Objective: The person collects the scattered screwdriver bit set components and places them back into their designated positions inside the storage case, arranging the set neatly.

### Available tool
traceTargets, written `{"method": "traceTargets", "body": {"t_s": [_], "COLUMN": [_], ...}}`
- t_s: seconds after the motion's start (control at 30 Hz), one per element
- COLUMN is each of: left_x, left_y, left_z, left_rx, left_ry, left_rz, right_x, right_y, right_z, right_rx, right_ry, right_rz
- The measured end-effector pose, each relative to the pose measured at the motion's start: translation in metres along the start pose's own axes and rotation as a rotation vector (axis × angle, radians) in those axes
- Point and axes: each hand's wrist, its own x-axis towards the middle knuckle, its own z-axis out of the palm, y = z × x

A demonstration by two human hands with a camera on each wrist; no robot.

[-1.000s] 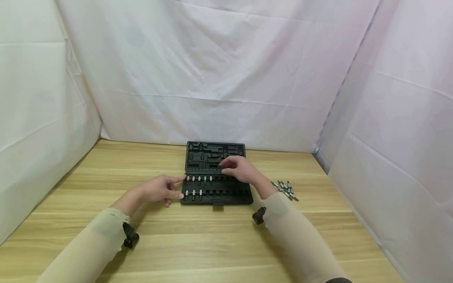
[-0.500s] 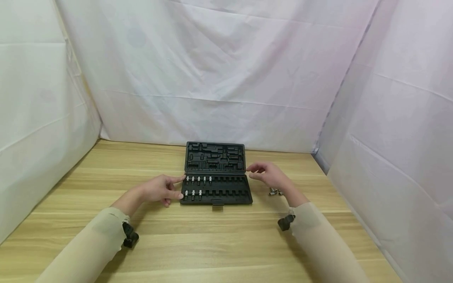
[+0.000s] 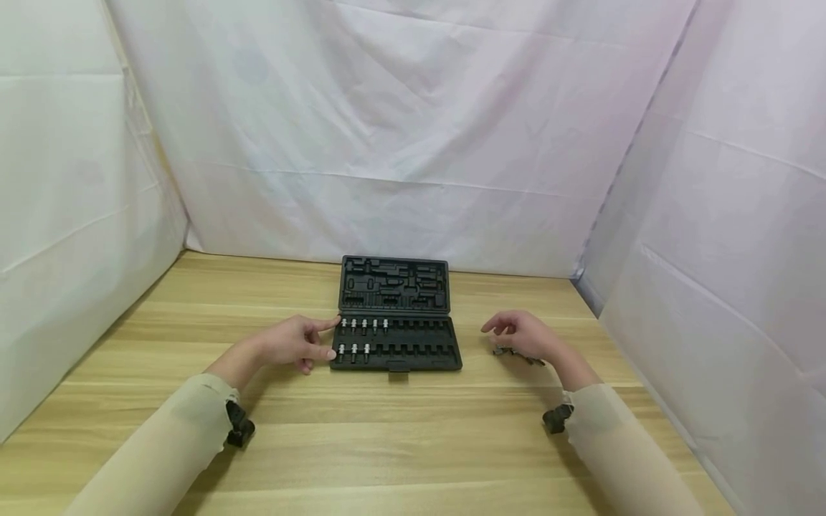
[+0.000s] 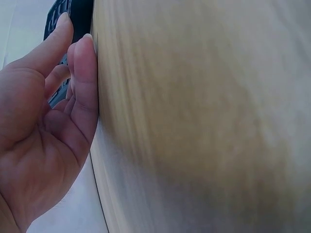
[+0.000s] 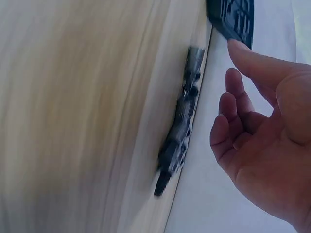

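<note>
A black molded case (image 3: pixel 418 340) lies unfolded on the table, its lid half at the back. Several silver bit sockets (image 3: pixel 364 327) fill slots at the left of its two rows. My left hand (image 3: pixel 293 346) rests at the case's left side, thumb on the near corner and index finger at the hinge end, the other fingers tucked beneath. To the right of the case, my right hand (image 3: pixel 521 335) hovers with loosely bent fingers and nothing between them. Below it lies a pile of loose bit sockets (image 5: pixel 177 121), partly covered by the hand in the head view.
The wooden table (image 3: pixel 387 444) runs up to white cloth (image 3: pixel 387 129) hung at the back and both sides. A small black camera sits on each wrist, such as the right wrist camera (image 3: pixel 558 418).
My right hand has moved right, from over the case to above the loose bit sockets. The left hand has stayed at the case's left side.
</note>
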Motion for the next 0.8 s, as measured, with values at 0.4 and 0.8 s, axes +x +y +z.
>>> {"method": "traceTargets", "body": {"t_s": [0.4,0.8], "left_x": [0.0,0.0], "left_y": [0.0,0.001], "left_z": [-0.002,-0.001], "left_rx": [0.004,0.001], "left_ry": [-0.002,0.0], "left_rz": [-0.012,-0.026], "right_x": [-0.009,-0.008], "right_y": [0.018,0.014], "right_z": [-0.007,-0.001], "right_rx": [-0.065,-0.083], "right_ry": [-0.087,-0.067], "right_rz": [-0.034,-0.011]}}
